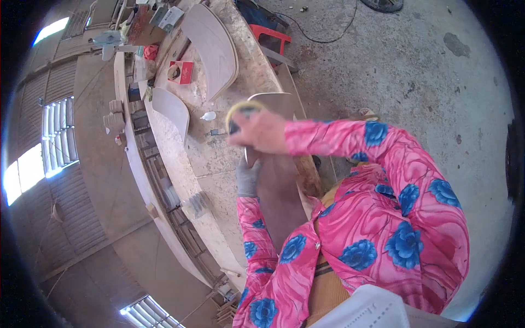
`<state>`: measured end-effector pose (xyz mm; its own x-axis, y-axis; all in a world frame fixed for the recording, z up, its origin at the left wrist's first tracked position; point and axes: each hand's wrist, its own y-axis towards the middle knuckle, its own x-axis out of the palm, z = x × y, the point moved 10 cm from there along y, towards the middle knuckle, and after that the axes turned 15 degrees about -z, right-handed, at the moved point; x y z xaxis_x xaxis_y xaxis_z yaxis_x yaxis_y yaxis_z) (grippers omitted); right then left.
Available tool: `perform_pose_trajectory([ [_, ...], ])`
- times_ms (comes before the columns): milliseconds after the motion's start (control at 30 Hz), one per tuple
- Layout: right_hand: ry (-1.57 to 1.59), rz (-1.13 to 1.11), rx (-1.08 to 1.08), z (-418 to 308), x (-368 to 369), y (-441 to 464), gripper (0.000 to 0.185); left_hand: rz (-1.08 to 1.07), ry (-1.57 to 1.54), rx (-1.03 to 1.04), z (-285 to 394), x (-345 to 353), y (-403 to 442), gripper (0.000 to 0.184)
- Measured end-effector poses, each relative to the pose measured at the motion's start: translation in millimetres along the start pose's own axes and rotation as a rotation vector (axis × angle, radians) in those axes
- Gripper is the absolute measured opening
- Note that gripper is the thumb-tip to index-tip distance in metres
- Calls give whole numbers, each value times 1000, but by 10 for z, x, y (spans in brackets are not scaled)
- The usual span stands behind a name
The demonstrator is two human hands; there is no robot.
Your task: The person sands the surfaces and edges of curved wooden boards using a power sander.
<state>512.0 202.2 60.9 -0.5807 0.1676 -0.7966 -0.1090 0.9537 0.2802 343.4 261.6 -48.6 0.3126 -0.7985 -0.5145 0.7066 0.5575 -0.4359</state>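
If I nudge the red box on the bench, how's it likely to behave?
The red box will probably slide rather than tip, since it looks low and flat on the bench. The round item that appears to rest on it may shift or drop off, as nothing visible secures it. Weight is uncertain: its contents don't show.

Grey concrete floor (404, 82), speckled and stained with darker patches, fills the right of the view. A red plastic stool (281, 37) stands beside the long, scuffed surface (258, 60). At the left, bright light comes through slatted windows (59, 128) in a brown, partly ridged wall (93, 120).
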Motion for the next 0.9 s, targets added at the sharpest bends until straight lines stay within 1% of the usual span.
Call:
perform_pose_trajectory([
  [33, 1, -2, 2, -113, 64, -42, 25, -9, -73, 108, 78, 19, 10, 37],
  [67, 19, -5, -37, -225, 120, -72, 22, -12, -73, 110, 85, 36, 9, 37],
  [133, 40, -7, -70, -260, 143, -82, 20, 42, -256, 111, 51, -8, -49, 37],
  [167, 15, 27, -19, -166, 116, -77, 18, 38, -256, 111, 54, -17, -67, 37],
  [200, -12, 61, 32, -48, 78, -72, 17, 48, -181, 50, 17, -42, -78, 38],
  [233, 41, 4, 54, 107, 57, -41, 36, 59, -107, -14, -2, -62, -85, 39],
  [267, 44, 0, 58, 238, -25, -31, 36, 54, -109, -18, 40, -76, -72, 39],
  [333, 218, 151, 115, 602, -362, -60, 40, -19, 41, -184, 53, -43, -41, 40],
  [367, 221, 149, 116, 752, -410, -31, 40, -20, 40, -188, 25, -40, -36, 40],
  [400, 363, 96, 239, 1061, -360, -15, 44, -10, 32, -147, 27, -45, -35, 40],
  [433, 505, 42, 363, 1367, -260, -22, 49, 0, 25, -107, 41, -49, -38, 39],
  [467, 597, 112, 318, 1575, -212, -56, 55, -2, 27, -113, 38, -33, -49, 39],
  [533, 822, 16, 427, 1998, 206, -206, 57, 30, -75, -76, 74, -23, -45, 37],
  [600, 1014, 69, 460, 2289, 663, -424, 58, 29, -45, -98, 65, -31, -64, 37],
  [667, 998, 101, 554, 2515, 986, -730, 59, 41, -14, -120, 25, -57, -78, 36],
  [733, 989, 71, 639, 2685, 1317, -1049, 54, 31, -96, -74, -58, -35, -85, 36],
  [800, 517, -348, 867, 2445, 1241, -1309, 50, 44, -98, -66, -106, -49, -82, 35],
  [867, 430, -392, 799, 2324, 1256, -1409, 48, 74, -109, -54, -82, -107, -97, 34],
  [900, 403, -399, 771, 2259, 1120, -1367, 48, 68, 0, -103, -57, -163, -71, 34],
])
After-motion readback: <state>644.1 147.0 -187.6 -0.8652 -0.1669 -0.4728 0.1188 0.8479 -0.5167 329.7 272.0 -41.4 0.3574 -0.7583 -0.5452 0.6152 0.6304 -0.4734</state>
